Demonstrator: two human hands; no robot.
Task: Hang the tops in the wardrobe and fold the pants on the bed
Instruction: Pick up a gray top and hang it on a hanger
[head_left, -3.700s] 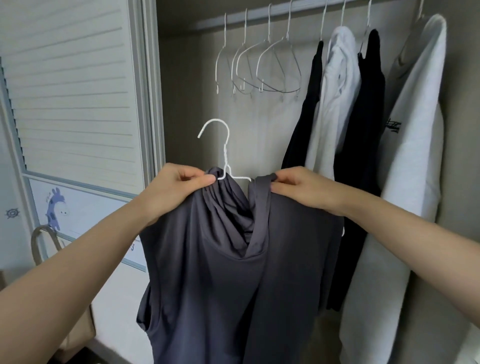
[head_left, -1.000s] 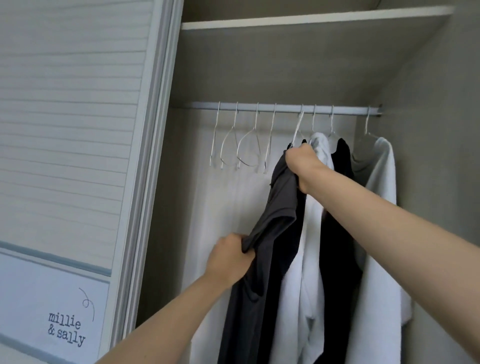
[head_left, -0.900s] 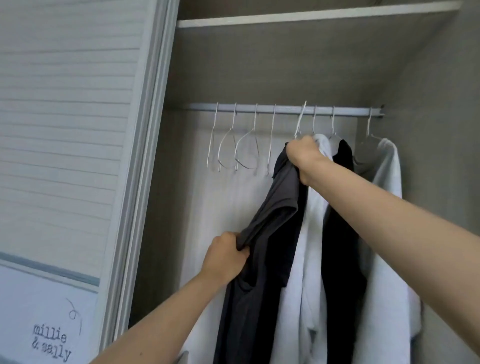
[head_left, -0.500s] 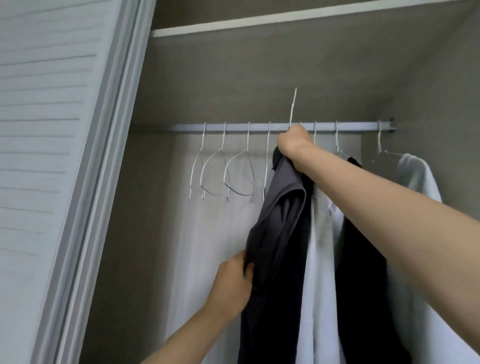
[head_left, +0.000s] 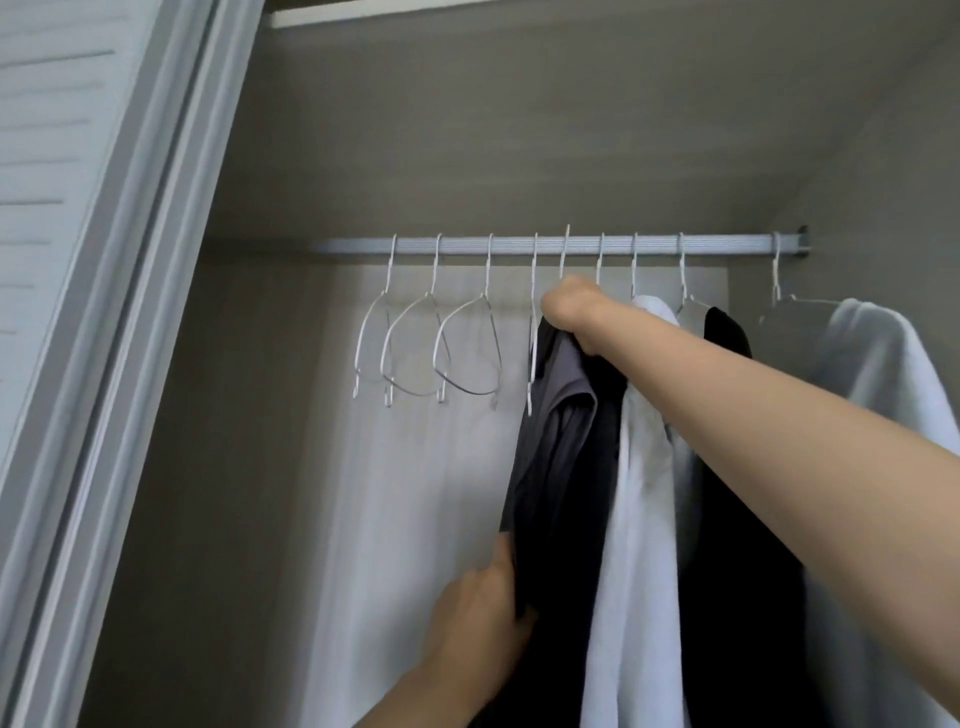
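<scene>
A dark grey top (head_left: 558, 467) hangs from a white wire hanger whose hook (head_left: 564, 254) sits at the wardrobe rail (head_left: 467, 244). My right hand (head_left: 571, 312) grips the top's neck and the hanger just below the rail. My left hand (head_left: 483, 608) holds the grey top's left edge lower down. The hanger's shoulders are hidden inside the fabric.
Several empty white wire hangers (head_left: 441, 343) hang on the rail's left part. To the right hang a white top (head_left: 644, 467), a black top (head_left: 727, 493) and a white sweatshirt (head_left: 883, 389). A sliding louvred door (head_left: 104, 260) borders the left. A shelf (head_left: 467, 10) lies above.
My right hand has raised the grey top from chest height to the rail, and the hook now sits at the rail. My left hand moved down the top's side.
</scene>
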